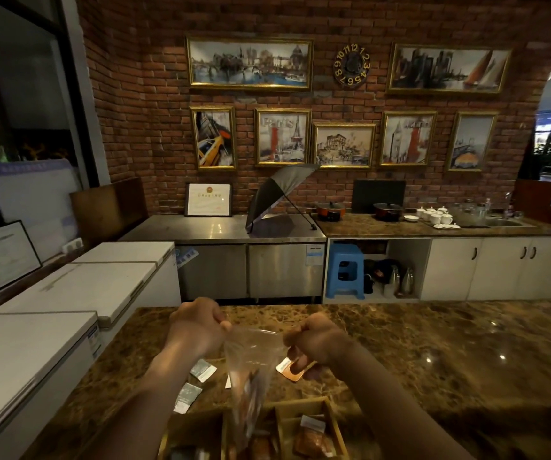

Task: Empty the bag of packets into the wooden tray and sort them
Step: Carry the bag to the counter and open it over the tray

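I hold a clear plastic bag (251,360) upside down over the marble counter. My left hand (197,322) pinches one upper corner and my right hand (317,340) grips the other. The bag's open end hangs down, blurred, with packets (249,406) sliding out above the wooden tray (332,423). Brown packets (310,441) lie in the tray's right compartment. On the counter beyond the tray lie two grey packets (203,370) (186,396) and an orange packet (295,370).
The marble counter (450,360) stretches wide to the right. White chest freezers (28,346) stand at the left. Across the aisle are a steel counter with an open umbrella (277,200), pots, cups and a blue stool (345,275).
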Available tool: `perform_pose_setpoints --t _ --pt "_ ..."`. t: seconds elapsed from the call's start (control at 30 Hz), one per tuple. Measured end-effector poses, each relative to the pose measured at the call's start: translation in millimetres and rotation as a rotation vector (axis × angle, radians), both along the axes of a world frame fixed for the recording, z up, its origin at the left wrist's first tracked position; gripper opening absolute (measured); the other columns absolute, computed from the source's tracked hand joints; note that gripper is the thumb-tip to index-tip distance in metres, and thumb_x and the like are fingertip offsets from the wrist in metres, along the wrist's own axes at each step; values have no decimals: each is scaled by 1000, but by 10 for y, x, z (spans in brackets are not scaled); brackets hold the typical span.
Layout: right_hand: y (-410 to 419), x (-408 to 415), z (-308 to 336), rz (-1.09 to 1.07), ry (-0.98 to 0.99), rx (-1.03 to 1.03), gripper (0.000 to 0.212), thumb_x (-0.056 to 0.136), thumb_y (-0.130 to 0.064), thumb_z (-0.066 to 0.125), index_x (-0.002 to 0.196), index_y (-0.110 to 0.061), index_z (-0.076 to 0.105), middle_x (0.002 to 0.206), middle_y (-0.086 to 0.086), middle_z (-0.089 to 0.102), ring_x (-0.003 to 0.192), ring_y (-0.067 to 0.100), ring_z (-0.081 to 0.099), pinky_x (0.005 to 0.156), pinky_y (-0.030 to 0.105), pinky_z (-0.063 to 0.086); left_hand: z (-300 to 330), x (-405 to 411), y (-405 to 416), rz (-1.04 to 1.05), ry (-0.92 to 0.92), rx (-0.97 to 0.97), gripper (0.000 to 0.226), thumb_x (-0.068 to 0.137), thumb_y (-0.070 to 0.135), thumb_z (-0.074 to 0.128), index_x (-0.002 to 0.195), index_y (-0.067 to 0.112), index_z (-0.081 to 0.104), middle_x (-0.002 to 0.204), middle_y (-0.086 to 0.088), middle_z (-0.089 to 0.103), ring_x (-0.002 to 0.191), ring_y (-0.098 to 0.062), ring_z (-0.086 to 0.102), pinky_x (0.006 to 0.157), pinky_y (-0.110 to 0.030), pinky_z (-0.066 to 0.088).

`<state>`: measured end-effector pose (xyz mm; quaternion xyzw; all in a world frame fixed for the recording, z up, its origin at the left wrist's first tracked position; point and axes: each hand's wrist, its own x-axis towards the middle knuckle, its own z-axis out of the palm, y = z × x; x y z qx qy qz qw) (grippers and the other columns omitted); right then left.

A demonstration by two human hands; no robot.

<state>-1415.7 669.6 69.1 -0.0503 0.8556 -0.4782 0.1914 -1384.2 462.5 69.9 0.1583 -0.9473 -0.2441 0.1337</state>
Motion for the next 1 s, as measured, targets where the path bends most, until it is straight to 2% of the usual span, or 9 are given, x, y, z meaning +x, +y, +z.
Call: perform_pose_setpoints --t 0.07,0.17,0.37,0.53,0.63,0.77,0.83,0.93,1.0 --pt "40 -5 8 -10 4 -34 17 101 -21 58 106 -6 64 91 9 71 59 17 71 49 29 57 9 8 -13 -29 -15 0 18 90 31 69 78 35 56 96 5 64 90 -16 61 72 -29 52" --pt "102 14 6 -11 14 -117 17 101 -24 59 100 -7 64 92 11 72 63 19 71 58 33 59 -4 5 31 -83 -33 43 10 92 29 64 85 33 60 95 6 64 87 -14 61 73 -32 55" --pt "265 35 -290 -75 -68 -295 29 102 -38 56 108 -11 63 103 17 75 73 23 74 52 29 56 68 -40 182 -105 -15 201 13 95 17 54 88 24 62 88 -1 67 79 -18 64 67 -33 54" --pt "359 74 -583 -64 -189 -262 17 99 -24 65 109 -11 62 89 8 73 63 17 69 52 29 55 163 -15 319 -82 23 279 15 94 18 51 86 25 62 85 -4 70 76 -24 70 73 -45 63" --pt "356 133 -736 23 -231 -231 34 92 -17 73 121 -19 55 94 3 69 64 11 66 52 25 49 251 -11 398 -94 33 293 15 95 17 51 87 22 62 88 -3 69 78 -22 68 73 -43 63" --pt "374 155 -883 106 -318 -483 70 71 -11 91 129 -17 53 96 5 75 86 20 72 61 30 57 381 33 467 -131 92 454 14 99 14 49 93 13 62 87 -5 70 73 -15 68 56 -27 55" --pt "395 130 -935 128 -373 -645 89 61 -12 97 136 -18 51 106 11 76 90 25 73 67 34 58 419 61 468 -161 122 634 10 101 12 53 98 8 61 93 -9 72 76 -20 73 62 -33 63" --pt "384 88 -1024 90 -433 -877 85 68 1 90 140 -15 48 125 25 68 101 36 71 83 42 54 441 100 472 -177 161 877 10 100 9 54 102 2 61 98 -11 76 83 -26 77 69 -41 65" --pt "349 89 -1060 90 -467 -995 80 74 8 82 143 -12 47 130 28 64 110 41 68 81 47 57 423 102 470 -183 167 948 12 101 9 50 104 3 60 99 -10 77 85 -27 77 71 -42 63"
